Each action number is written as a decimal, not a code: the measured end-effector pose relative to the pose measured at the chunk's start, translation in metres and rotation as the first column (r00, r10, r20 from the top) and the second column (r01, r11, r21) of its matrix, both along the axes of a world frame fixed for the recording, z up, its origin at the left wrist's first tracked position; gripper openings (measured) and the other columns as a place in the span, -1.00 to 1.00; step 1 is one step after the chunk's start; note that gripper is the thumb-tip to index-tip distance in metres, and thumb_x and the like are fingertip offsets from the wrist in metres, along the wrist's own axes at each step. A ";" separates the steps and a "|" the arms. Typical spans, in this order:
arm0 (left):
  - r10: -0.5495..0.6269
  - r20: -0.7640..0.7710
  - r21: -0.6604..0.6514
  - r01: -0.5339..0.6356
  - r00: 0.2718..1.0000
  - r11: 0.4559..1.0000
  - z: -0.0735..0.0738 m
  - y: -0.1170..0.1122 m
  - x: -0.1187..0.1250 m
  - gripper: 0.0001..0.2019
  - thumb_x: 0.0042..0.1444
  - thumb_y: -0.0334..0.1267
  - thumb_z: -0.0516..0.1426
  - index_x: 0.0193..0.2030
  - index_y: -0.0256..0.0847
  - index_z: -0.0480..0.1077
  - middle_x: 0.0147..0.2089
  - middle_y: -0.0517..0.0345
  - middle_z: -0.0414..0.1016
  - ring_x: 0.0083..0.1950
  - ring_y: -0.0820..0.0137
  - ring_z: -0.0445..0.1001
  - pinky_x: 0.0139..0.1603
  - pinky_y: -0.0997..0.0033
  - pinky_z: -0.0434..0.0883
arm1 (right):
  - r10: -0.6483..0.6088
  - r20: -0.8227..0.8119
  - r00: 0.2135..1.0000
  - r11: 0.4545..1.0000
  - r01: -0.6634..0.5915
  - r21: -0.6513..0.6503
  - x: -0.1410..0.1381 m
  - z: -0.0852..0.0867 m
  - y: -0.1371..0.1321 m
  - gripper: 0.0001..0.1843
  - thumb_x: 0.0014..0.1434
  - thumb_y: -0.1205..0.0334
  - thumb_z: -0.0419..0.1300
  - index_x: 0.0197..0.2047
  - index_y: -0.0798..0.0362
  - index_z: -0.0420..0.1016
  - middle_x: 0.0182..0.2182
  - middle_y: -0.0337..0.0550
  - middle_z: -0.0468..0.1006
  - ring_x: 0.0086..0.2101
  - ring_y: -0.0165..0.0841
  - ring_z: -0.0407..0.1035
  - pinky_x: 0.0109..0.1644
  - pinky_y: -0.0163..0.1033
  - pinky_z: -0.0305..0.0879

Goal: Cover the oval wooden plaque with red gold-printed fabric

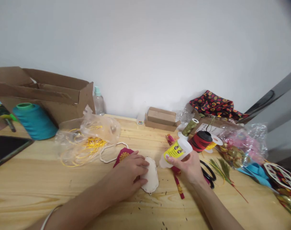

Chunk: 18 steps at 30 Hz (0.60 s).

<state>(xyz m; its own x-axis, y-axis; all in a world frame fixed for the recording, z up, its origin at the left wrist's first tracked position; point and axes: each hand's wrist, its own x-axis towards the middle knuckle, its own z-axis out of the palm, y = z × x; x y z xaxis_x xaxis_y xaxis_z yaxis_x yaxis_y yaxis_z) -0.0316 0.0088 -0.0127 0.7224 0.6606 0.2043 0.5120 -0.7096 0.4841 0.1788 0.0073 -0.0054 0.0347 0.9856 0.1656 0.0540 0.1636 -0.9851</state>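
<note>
My left hand (130,174) lies on a pale, flat shaped piece (151,179) on the wooden table (64,198), its fingers curled over the piece's left half. A maroon cloth with gold embroidery (123,155) shows just behind that hand. My right hand (190,166) grips a small white glue bottle with a yellow label (176,151), tipped so its nozzle points down and left toward the pale piece. A thin red and gold strip (179,187) lies on the table under the right hand.
An open cardboard box (45,88), a teal thread cone (34,121) and a dark tablet (6,148) stand at left. A clear bag of yellow cord (86,142) and a white frame (109,153) lie in the middle. Thread spools (200,140), scissors (209,174), patterned fabric (213,103) and trinket bags (243,145) crowd the right.
</note>
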 end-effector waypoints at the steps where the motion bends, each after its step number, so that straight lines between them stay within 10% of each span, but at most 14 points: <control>1: -0.002 -0.002 -0.001 0.002 1.000 1.000 0.000 0.000 0.000 -0.82 0.00 -0.29 0.07 -0.25 -0.13 0.45 -0.08 0.12 0.45 -0.01 0.30 0.31 0.15 0.10 0.04 | 0.002 0.008 1.000 1.000 -0.002 -0.003 0.000 0.000 0.000 -0.73 -0.24 0.27 0.35 -0.40 0.11 0.43 -0.48 -0.14 0.54 -0.47 -0.29 0.42 -0.39 -0.22 0.37; 18: 0.004 -0.010 0.006 -0.004 1.000 1.000 0.000 -0.001 0.001 -0.82 0.00 -0.30 0.07 -0.25 -0.12 0.45 -0.08 0.13 0.45 -0.03 0.31 0.33 0.14 0.13 0.04 | -0.046 -0.132 0.990 0.998 0.042 -0.037 0.001 -0.010 0.006 -0.68 -0.25 0.33 0.35 -0.34 0.07 0.43 -0.45 -0.20 0.56 -0.46 -0.32 0.42 -0.37 -0.24 0.36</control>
<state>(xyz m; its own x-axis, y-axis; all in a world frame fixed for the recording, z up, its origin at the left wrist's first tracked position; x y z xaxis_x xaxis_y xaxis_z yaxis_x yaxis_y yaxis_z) -0.0310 0.0083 -0.0124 0.7217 0.6623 0.2010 0.5197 -0.7103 0.4748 0.1796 0.0135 -0.0156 0.0977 0.9876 0.1229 -0.0714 0.1301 -0.9889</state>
